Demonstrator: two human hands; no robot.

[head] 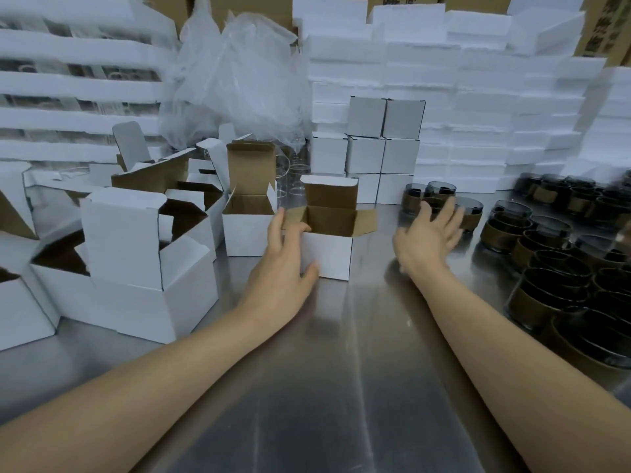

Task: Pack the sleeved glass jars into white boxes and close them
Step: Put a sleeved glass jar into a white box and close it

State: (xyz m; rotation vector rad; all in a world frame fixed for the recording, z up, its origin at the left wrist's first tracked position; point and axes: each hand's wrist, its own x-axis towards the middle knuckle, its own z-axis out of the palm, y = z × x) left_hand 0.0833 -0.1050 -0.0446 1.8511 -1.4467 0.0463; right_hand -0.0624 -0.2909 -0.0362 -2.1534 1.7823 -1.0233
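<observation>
- The steel table [341,370] has a broad bare strip running from the near edge between the two forearms. It is hemmed in on the left by a crowd of opened boxes [136,250] and on the right by the massed sleeved jars [553,268].
- The open white box [327,249] stands at the far end of that strip, with bare steel in front of it and to its right. Another opened box [249,213] sits just beside it on the left.
- The left hand [286,261] holds this box, with the thumb against the front face near the left corner and the fingers up at the left rim.
- The right hand [426,233] is spread wide and holds nothing. It is over a small cluster of jars [437,194], but blur hides whether it touches them.
- The box stands mouth up, its lid flap upright at the back and its side flaps splayed outward. It is close to cubic (no clear long axis).
- The jars stand upright with their mouths up, short and wide.
- The box is white outside and brown card inside, and the jars are dark glass with brown band sleeves.
- Closed boxes [382,145] are stacked behind. Rough-edged foam slabs [478,97] and a crumpled clear bag [239,73] lie beyond them.
</observation>
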